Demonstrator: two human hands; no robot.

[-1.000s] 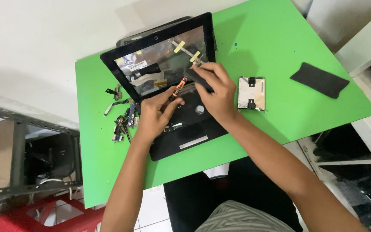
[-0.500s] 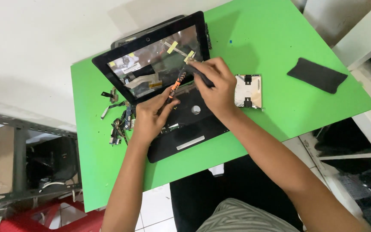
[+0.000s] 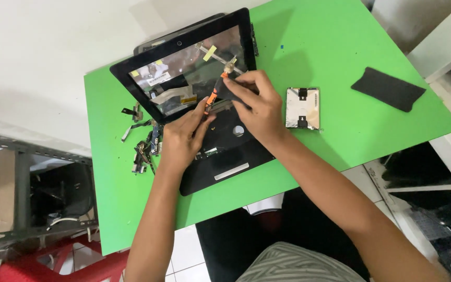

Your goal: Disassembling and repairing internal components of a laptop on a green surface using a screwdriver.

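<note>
Orange-handled screwdriver (image 3: 214,95) pinched by right hand (image 3: 254,104); left hand (image 3: 184,137) steadies laptop (image 3: 204,104); loose parts (image 3: 143,143) beside.

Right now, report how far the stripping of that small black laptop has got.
Done: the small black laptop lies open with its screen panel out, loose cables and small parts heaped left, silver rectangular drive set right. In hand: right hand works an orange-handled screwdriver at the hinge, left hand steadying. Left: black base and bezel remain joined.

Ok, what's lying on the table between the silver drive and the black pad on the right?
Nothing: the head view shows bare green table between the silver drive and the black pad.
</note>
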